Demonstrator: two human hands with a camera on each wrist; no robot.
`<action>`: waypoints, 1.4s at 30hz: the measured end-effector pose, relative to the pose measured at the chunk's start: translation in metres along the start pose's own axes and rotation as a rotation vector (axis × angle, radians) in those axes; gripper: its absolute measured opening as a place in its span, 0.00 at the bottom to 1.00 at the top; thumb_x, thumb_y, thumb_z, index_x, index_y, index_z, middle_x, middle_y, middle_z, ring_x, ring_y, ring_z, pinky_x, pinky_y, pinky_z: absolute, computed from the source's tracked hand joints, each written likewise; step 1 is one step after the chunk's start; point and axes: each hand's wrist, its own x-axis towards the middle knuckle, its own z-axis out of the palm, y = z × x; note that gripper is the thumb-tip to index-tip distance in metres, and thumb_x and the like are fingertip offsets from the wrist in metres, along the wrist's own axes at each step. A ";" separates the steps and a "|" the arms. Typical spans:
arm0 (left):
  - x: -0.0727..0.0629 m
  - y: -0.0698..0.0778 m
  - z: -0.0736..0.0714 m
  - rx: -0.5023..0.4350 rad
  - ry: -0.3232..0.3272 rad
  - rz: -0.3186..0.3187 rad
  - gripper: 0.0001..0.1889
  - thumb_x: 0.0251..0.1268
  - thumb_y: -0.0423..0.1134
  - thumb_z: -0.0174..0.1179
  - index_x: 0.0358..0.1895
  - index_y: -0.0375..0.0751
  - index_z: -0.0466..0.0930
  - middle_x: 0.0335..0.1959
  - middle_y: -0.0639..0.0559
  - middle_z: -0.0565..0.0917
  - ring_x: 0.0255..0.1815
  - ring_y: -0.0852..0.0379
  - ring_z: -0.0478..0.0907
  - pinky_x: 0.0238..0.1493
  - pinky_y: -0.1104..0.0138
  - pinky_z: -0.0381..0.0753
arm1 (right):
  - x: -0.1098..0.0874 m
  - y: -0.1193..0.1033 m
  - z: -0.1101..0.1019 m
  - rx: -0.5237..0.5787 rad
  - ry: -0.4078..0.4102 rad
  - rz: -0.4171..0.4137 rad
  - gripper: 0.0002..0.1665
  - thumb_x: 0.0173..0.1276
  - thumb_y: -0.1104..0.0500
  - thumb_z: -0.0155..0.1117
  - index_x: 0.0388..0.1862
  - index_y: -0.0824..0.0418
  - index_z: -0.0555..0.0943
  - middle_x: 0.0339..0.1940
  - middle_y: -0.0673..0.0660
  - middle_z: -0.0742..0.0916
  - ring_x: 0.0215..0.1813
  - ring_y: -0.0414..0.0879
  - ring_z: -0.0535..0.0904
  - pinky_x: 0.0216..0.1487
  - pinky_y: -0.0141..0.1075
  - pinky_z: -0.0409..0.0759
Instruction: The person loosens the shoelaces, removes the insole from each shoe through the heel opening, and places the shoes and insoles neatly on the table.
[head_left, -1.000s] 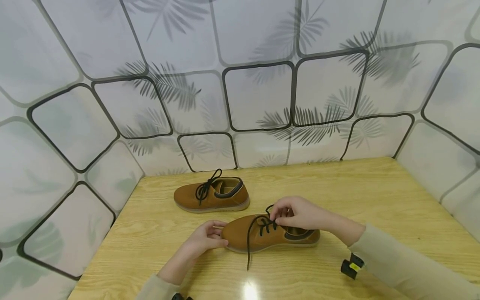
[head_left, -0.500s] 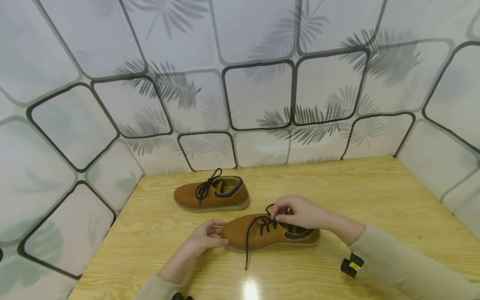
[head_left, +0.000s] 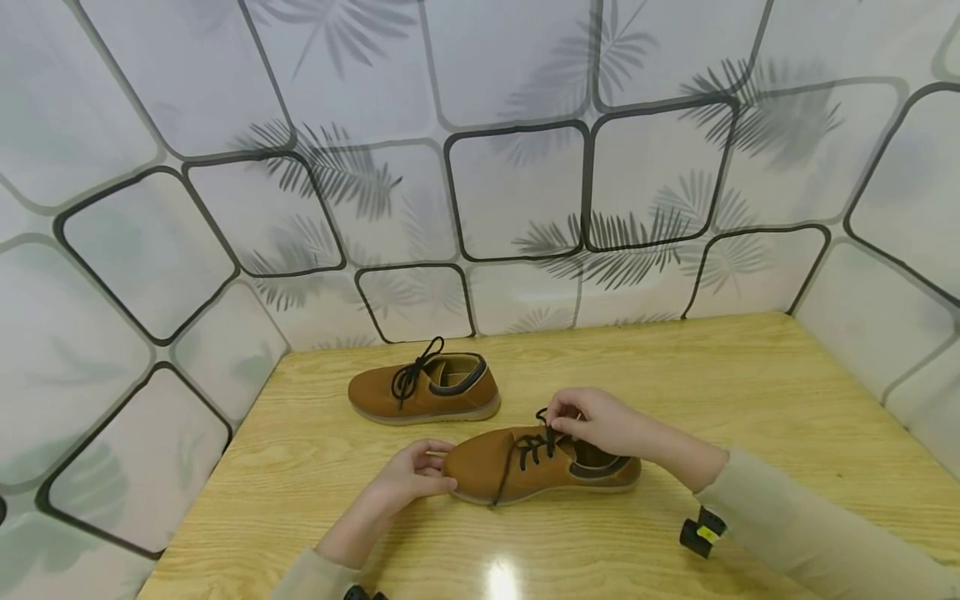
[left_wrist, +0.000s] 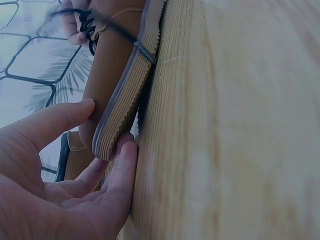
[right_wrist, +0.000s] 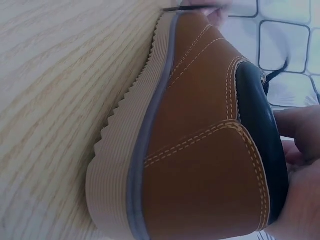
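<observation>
A brown low-cut lace-up shoe point(head_left: 480, 465) lies sole down on the table, its toe pointing left. My left hand point(head_left: 407, 481) holds the toe; the left wrist view has the thumb point(left_wrist: 75, 114) on the upper and fingers point(left_wrist: 122, 165) at the sole's front edge. Above the tongue, my right hand point(head_left: 603, 423) pinches a black shoelace point(head_left: 551, 437). One loose lace end crosses the toe side and hangs over the sole edge, blurred. In the right wrist view, the heel point(right_wrist: 200, 190) fills the middle and covers part of that hand.
A matching brown shoe point(head_left: 382, 392) with its lace tied in a bow stands behind, toe also to the left. The wooden table point(head_left: 712, 375) meets patterned wall panels point(head_left: 517, 200) at the back and sides.
My right hand has risen slightly and moved right with the lace. The loose end that reached onto the table has drawn up to the sole edge. My left hand keeps its place.
</observation>
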 end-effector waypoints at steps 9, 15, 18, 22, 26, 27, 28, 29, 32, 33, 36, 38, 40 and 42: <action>0.001 -0.002 0.000 0.011 0.010 0.007 0.31 0.64 0.27 0.70 0.69 0.24 0.71 0.53 0.39 0.86 0.44 0.59 0.83 0.50 0.69 0.82 | 0.001 0.004 0.002 -0.007 0.011 -0.027 0.06 0.77 0.57 0.69 0.39 0.58 0.83 0.33 0.48 0.86 0.33 0.34 0.77 0.35 0.31 0.78; 0.001 -0.002 0.000 0.009 0.007 0.008 0.31 0.64 0.27 0.70 0.69 0.24 0.71 0.54 0.38 0.86 0.44 0.59 0.84 0.50 0.69 0.82 | 0.002 0.005 0.002 -0.011 0.001 -0.032 0.06 0.77 0.56 0.70 0.39 0.57 0.83 0.33 0.47 0.86 0.34 0.34 0.76 0.35 0.30 0.77; 0.001 -0.003 0.000 0.011 0.005 0.007 0.31 0.64 0.28 0.70 0.69 0.25 0.71 0.54 0.38 0.86 0.44 0.59 0.84 0.51 0.68 0.83 | 0.001 0.005 0.002 -0.014 -0.003 -0.053 0.04 0.77 0.58 0.69 0.40 0.56 0.85 0.35 0.48 0.87 0.35 0.33 0.78 0.37 0.30 0.79; 0.001 -0.003 0.000 0.012 0.003 0.006 0.31 0.65 0.28 0.70 0.70 0.25 0.71 0.54 0.39 0.85 0.44 0.59 0.84 0.51 0.68 0.83 | 0.001 0.007 0.002 -0.001 -0.004 -0.054 0.03 0.77 0.59 0.68 0.41 0.56 0.86 0.37 0.49 0.89 0.36 0.32 0.79 0.39 0.31 0.81; 0.001 -0.003 -0.001 0.008 0.003 0.006 0.31 0.65 0.28 0.70 0.70 0.25 0.71 0.54 0.39 0.85 0.44 0.59 0.84 0.51 0.68 0.82 | 0.002 0.007 0.003 0.014 0.027 -0.021 0.05 0.77 0.59 0.68 0.41 0.59 0.86 0.37 0.51 0.89 0.35 0.33 0.78 0.37 0.31 0.80; 0.001 -0.003 -0.001 0.007 0.004 0.006 0.31 0.64 0.28 0.70 0.70 0.25 0.71 0.54 0.38 0.86 0.44 0.59 0.84 0.51 0.68 0.82 | 0.003 0.007 0.003 0.015 0.038 -0.005 0.05 0.78 0.59 0.68 0.40 0.60 0.86 0.36 0.52 0.89 0.34 0.34 0.77 0.36 0.31 0.80; 0.001 -0.003 -0.001 0.006 0.005 0.006 0.31 0.64 0.28 0.70 0.70 0.25 0.71 0.54 0.38 0.86 0.44 0.59 0.84 0.50 0.69 0.82 | 0.003 0.007 0.003 0.018 0.050 0.014 0.06 0.78 0.59 0.67 0.40 0.61 0.86 0.36 0.52 0.88 0.34 0.35 0.77 0.36 0.31 0.79; 0.001 -0.002 -0.001 0.006 0.005 0.006 0.31 0.64 0.28 0.70 0.70 0.25 0.71 0.54 0.38 0.86 0.44 0.59 0.84 0.50 0.69 0.82 | 0.003 0.006 0.003 0.020 0.058 0.026 0.07 0.78 0.60 0.67 0.40 0.62 0.86 0.35 0.53 0.88 0.33 0.35 0.77 0.35 0.31 0.80; 0.001 -0.002 0.000 0.005 0.004 0.001 0.31 0.65 0.28 0.70 0.70 0.25 0.71 0.54 0.38 0.86 0.44 0.59 0.84 0.50 0.69 0.82 | 0.005 0.004 0.003 0.049 0.073 0.084 0.07 0.80 0.61 0.64 0.40 0.64 0.85 0.33 0.53 0.87 0.32 0.38 0.78 0.35 0.32 0.82; 0.001 -0.002 0.000 0.004 0.004 0.000 0.31 0.65 0.28 0.70 0.70 0.25 0.71 0.54 0.38 0.86 0.44 0.59 0.84 0.50 0.69 0.82 | 0.005 0.003 0.003 0.068 0.076 0.098 0.08 0.80 0.62 0.64 0.40 0.65 0.84 0.33 0.54 0.87 0.32 0.39 0.79 0.35 0.33 0.83; 0.001 -0.001 0.000 0.005 0.005 -0.003 0.32 0.65 0.28 0.70 0.70 0.25 0.71 0.54 0.39 0.86 0.44 0.59 0.84 0.50 0.69 0.82 | 0.006 0.000 0.002 0.129 0.083 0.133 0.08 0.81 0.64 0.62 0.41 0.67 0.83 0.33 0.55 0.87 0.33 0.42 0.80 0.36 0.34 0.85; 0.001 -0.001 0.000 0.007 0.005 -0.001 0.31 0.65 0.28 0.70 0.70 0.25 0.71 0.53 0.39 0.86 0.44 0.59 0.84 0.51 0.68 0.82 | 0.006 0.000 0.002 0.149 0.083 0.139 0.08 0.81 0.65 0.61 0.41 0.68 0.83 0.32 0.56 0.87 0.34 0.42 0.80 0.36 0.34 0.84; 0.001 -0.002 0.000 0.008 0.002 0.003 0.31 0.65 0.28 0.70 0.70 0.25 0.71 0.53 0.39 0.86 0.44 0.59 0.84 0.51 0.68 0.82 | 0.006 0.000 0.002 0.138 0.075 0.121 0.07 0.81 0.64 0.61 0.41 0.67 0.83 0.32 0.55 0.86 0.33 0.42 0.79 0.36 0.34 0.84; 0.001 -0.002 0.000 0.008 -0.002 0.005 0.31 0.65 0.28 0.70 0.70 0.24 0.70 0.54 0.39 0.86 0.44 0.58 0.84 0.51 0.68 0.82 | 0.006 0.003 0.002 0.101 0.062 0.092 0.07 0.81 0.63 0.61 0.41 0.65 0.83 0.32 0.54 0.86 0.33 0.41 0.79 0.35 0.33 0.83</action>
